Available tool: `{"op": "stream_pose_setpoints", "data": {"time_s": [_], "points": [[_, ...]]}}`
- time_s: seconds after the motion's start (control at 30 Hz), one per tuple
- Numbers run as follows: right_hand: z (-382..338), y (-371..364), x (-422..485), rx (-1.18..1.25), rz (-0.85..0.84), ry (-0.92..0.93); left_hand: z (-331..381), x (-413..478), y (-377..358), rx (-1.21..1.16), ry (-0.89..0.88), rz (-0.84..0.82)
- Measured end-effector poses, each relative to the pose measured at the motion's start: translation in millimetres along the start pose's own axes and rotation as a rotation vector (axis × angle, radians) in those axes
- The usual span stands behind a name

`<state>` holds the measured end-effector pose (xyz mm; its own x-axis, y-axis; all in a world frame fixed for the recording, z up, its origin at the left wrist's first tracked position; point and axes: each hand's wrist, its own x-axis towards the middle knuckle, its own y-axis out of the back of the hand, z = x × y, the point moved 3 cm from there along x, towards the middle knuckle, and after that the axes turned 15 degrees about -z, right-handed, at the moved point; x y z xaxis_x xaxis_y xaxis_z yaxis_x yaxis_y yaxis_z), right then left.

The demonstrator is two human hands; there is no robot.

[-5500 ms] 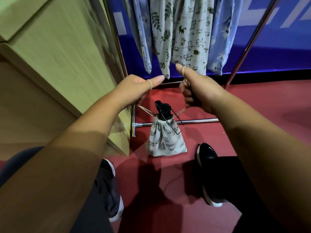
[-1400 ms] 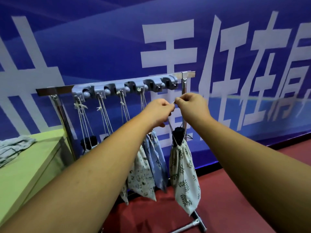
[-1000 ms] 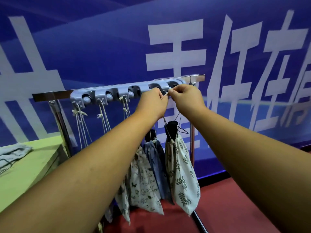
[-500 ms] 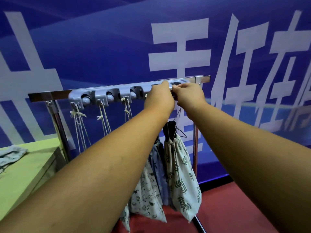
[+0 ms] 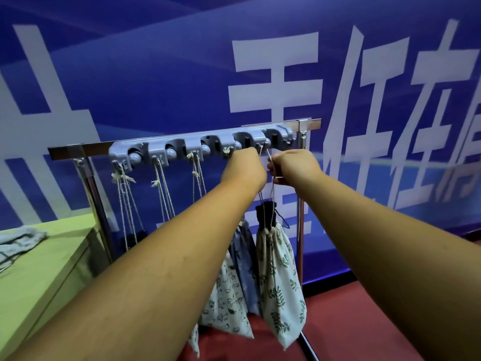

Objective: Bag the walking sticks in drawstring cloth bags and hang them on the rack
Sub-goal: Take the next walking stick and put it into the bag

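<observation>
Left hand (image 5: 243, 168) and right hand (image 5: 294, 166) both grip the cord (image 5: 269, 156) at a rack (image 5: 203, 147) hook, leaf-print bag (image 5: 281, 277) hanging below beside other bags (image 5: 229, 295).

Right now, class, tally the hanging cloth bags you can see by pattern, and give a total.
Leaf-print bag: 1
Blue bag: 1
Animal-print bag: 1
Bag corner, print unclear: 1
Total: 4 in view; the forearm may hide others.

Left hand (image 5: 243, 169) and right hand (image 5: 295, 166) grip drawstring (image 5: 268, 155) above leafy bag (image 5: 278, 277), under rack (image 5: 197, 147).
</observation>
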<state>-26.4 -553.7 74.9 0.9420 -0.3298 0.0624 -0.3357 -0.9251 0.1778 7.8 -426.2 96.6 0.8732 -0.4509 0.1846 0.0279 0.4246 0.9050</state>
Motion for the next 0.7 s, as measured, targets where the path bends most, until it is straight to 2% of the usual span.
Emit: {"op": "stream_pose_setpoints", "data": {"time_s": [0.13, 0.3, 0.43, 0.6, 0.7], "points": [[-6.5, -0.4, -24.7, -0.076, 0.046, 0.025, -2.4, -20.2, 3.1, -0.047, 0.017, -0.068], [-26.7, -20.1, -72.6, -0.034, -0.029, 0.036, -8.3, -65.8, 12.7, -0.002, 0.003, -0.168], [-42.8, -45.5, -120.4, -0.023, -0.063, 0.081, -25.7, -115.2, 32.7, 0.018, 0.06, -0.191], [-55.1, -89.3, -167.4, 0.015, -0.142, 0.089, -59.6, -179.4, 55.6, -0.138, 0.119, -0.287], [-54.8, -126.3, -189.8, 0.014, -0.194, 0.085, -95.9, -219.6, 68.7, -0.213, 0.161, -0.288]]}}
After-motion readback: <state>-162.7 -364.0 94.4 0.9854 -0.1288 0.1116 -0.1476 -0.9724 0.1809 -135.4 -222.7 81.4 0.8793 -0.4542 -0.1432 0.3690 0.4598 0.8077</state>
